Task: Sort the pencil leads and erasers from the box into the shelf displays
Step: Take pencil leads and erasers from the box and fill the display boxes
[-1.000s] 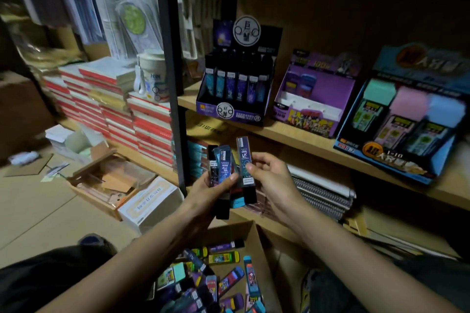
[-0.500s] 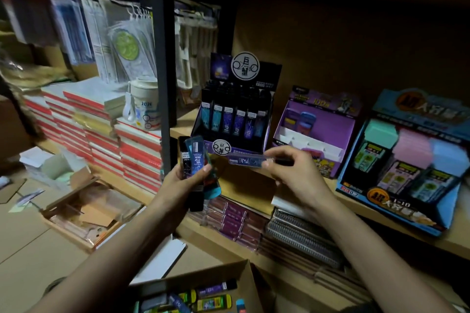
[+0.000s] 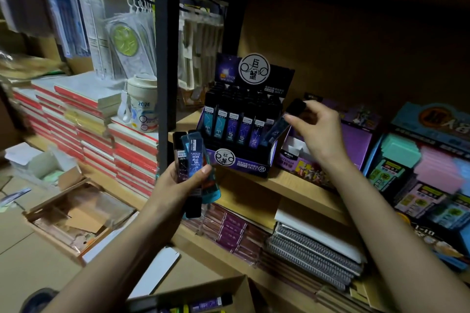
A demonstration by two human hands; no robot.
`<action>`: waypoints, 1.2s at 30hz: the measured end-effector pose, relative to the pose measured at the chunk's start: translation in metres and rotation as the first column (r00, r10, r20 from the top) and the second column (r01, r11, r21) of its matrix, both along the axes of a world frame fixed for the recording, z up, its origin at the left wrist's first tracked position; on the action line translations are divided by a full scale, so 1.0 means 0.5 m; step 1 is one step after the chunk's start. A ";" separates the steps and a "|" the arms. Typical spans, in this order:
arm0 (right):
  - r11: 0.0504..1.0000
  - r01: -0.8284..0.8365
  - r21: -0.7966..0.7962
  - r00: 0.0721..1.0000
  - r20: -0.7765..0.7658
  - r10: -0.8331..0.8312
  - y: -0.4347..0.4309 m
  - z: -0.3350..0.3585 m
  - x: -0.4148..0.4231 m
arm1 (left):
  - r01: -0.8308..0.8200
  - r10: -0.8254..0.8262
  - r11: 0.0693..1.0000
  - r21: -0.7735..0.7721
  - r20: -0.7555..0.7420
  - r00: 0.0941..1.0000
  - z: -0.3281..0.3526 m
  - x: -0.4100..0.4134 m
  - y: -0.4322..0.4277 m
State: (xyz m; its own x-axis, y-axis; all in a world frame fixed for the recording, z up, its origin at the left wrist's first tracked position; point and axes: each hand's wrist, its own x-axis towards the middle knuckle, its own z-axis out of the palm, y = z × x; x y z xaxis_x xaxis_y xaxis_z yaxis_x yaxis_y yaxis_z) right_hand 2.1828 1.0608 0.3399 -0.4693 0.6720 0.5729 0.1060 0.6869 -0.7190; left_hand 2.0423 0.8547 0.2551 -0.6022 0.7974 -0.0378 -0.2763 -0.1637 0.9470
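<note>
Pinching lead case (image 3: 279, 126) diag., cap up-right, R hand (image 3: 319, 133).

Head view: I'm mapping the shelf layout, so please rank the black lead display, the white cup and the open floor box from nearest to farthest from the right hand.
1. The black lead display, just left of the right hand, on the same shelf.
2. The white cup, farther left, past the black post.
3. The open floor box, lowest and far left.

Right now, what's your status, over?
Right hand pinching one lead case, tilted at display front row. Left hand gripping spare cases. Nothing seen blocking.
</note>
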 end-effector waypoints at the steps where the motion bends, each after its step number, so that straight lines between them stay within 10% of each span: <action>1: 1.000 0.001 0.020 0.999 0.050 -0.002 0.003 -0.007 -0.008 | -0.002 0.002 1.000 -0.002 -0.008 1.000 -0.001 -0.001 -0.001; 11: 0.999 -0.010 -0.043 0.994 0.105 0.014 0.011 -0.026 -0.037 | 0.003 -0.006 0.999 -0.050 -0.052 0.999 -0.026 -0.004 -0.003; 18: 0.946 0.095 0.310 0.970 0.183 -0.158 0.014 -0.048 -0.046 | 0.004 -0.007 0.999 -0.048 -0.062 0.998 -0.029 0.006 -0.004; 26: 0.927 0.061 0.371 0.991 0.090 -0.101 -0.044 -0.020 -0.045 | 0.025 -0.029 0.999 -0.046 -0.079 0.996 -0.016 0.020 -0.022; 31: 0.918 -0.322 -0.230 0.873 0.304 0.383 -0.158 -0.050 -0.062 | 0.075 -0.076 0.997 -0.021 -0.056 0.996 -0.015 0.029 -0.028; 36: 0.744 -0.288 -0.603 0.818 0.249 0.519 -0.205 -0.109 -0.039 | 0.090 -0.092 0.994 0.059 0.028 0.995 -0.016 0.041 -0.029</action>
State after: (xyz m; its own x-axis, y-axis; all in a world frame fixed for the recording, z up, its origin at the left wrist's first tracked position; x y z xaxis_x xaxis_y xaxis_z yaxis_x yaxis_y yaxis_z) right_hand 2.1635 0.9582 0.2852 -0.8630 0.4974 -0.0882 0.2470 0.2631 -0.9326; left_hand 2.0626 0.8402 0.2473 -0.5261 0.8504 -0.0079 -0.3214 -0.1902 0.9277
